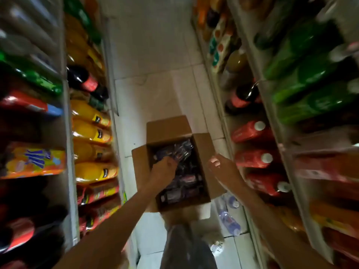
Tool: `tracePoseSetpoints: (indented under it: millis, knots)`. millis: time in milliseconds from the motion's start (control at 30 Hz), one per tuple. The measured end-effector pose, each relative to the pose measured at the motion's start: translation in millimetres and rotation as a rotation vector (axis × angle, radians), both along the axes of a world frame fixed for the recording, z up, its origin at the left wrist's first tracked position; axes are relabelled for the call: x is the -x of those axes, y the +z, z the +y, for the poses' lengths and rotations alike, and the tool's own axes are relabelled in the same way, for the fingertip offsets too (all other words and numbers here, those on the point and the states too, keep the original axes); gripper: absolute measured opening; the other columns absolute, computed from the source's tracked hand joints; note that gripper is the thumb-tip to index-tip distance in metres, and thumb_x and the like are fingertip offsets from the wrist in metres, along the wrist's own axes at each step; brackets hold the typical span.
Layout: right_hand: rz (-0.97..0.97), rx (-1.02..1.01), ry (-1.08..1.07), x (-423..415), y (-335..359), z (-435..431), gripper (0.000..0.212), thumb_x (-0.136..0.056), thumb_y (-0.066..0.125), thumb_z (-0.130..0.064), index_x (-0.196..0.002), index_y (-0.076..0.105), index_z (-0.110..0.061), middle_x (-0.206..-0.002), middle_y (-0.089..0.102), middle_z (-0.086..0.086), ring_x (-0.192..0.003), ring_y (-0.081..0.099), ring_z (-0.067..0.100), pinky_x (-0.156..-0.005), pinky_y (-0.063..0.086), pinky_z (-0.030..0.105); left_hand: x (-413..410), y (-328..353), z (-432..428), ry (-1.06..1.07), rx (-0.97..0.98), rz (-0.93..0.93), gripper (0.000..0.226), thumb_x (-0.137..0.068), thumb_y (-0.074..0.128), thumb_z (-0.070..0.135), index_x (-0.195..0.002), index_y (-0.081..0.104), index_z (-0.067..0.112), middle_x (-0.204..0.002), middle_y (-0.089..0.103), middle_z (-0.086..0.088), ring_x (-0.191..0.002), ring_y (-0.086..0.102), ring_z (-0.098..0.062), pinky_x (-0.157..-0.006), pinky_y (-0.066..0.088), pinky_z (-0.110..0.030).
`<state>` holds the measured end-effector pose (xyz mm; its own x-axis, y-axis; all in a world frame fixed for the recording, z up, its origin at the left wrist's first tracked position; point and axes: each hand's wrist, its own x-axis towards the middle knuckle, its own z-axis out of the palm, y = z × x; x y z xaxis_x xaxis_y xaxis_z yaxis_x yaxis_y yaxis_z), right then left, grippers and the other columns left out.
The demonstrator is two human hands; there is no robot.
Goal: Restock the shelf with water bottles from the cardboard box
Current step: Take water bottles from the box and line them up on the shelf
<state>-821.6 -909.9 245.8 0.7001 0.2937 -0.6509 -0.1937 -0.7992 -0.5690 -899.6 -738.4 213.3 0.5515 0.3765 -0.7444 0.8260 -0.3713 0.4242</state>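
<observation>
An open cardboard box [169, 129] stands on the tiled aisle floor, packed with several clear water bottles [186, 183] lying in it. My left hand [164, 167] reaches down into the box with its fingers curled around a water bottle [181, 150] near the far end. My right hand [221, 166] hovers over the box's right flap with fingers loosely bent, holding nothing. A few water bottles [230, 222] lie low on the right, beside the box. The picture is blurred by motion.
Shelves line both sides of the narrow aisle: yellow juice bottles [93, 133] and cola on the left, red bottles [252, 131] and green soda bottles [310, 74] on the right. My leg in dark trousers [186, 249] is below the box.
</observation>
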Motion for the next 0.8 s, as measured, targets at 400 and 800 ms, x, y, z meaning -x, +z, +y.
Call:
tracePoseSetpoints:
  millis: [400,800]
  knots:
    - [0.14,0.038,-0.026,34,-217,-6,0.018,-0.094,0.049,-0.011,-0.106,0.062,-0.007,-0.089,0.059,-0.001,-0.082,0.053,0.012,-0.064,0.037,0.008,13,-308,2,-0.359,-0.246,0.125,0.095,-0.077,0.069,0.044,-0.145,0.014,0.007,-0.148,0.027,-0.015,-0.138,0.025,-0.032,-0.112,0.022,-0.045]
    - [0.126,0.003,-0.096,18,-114,-39,0.025,-0.093,0.055,-0.01,-0.118,0.056,-0.011,-0.104,0.063,0.003,-0.092,0.059,0.013,-0.073,0.045,0.006,-4,-189,-21,-0.994,-0.5,0.056,0.055,-0.082,0.061,0.037,-0.127,0.041,0.014,-0.128,0.047,-0.01,-0.117,0.046,-0.031,-0.091,0.041,-0.04]
